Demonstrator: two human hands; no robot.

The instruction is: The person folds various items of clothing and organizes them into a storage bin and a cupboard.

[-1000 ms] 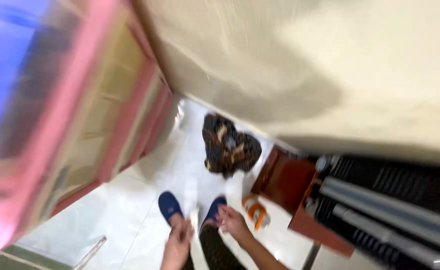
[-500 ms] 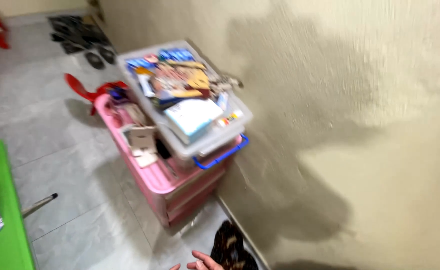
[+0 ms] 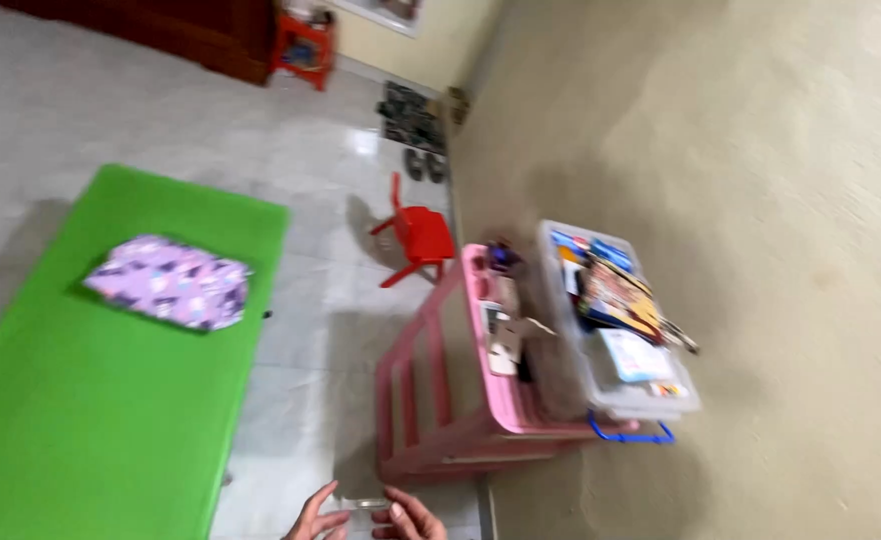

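Hands at the bottom edge of the head view, only fingers in sight, blurred. Left hand (image 3: pixel 313 520): fingers loosely spread, tips up. Right hand (image 3: pixel 408 517): fingers slightly curled. Between the two, a small thin clear object (image 3: pixel 361 503), flat and pale, apparently held at the fingertips of both hands; its kind cannot be told, nor how firmly either hand closes on it.

Pink plastic drawer unit (image 3: pixel 461 400): ribbed, glossy, standing against the wall just above the hands in the view; small papers and oddments on its top.

Clear plastic bin (image 3: pixel 651 400): rectangular, translucent, blue handle at the near end, resting on the pink unit on the wall side; filled with books, a white box and coloured packets.

Green table (image 3: pixel 101 420): smooth, matt, rectangular, to the left of the hands.

Lilac patterned pouch (image 3: pixel 171 282): soft, flat, lying on the green table.

Red plastic chair (image 3: pixel 418 232): small, beyond the pink unit.

Floor (image 3: pixel 291 330): pale grey glossy tile.

Wall (image 3: pixel 761 200): cream, rough plaster.
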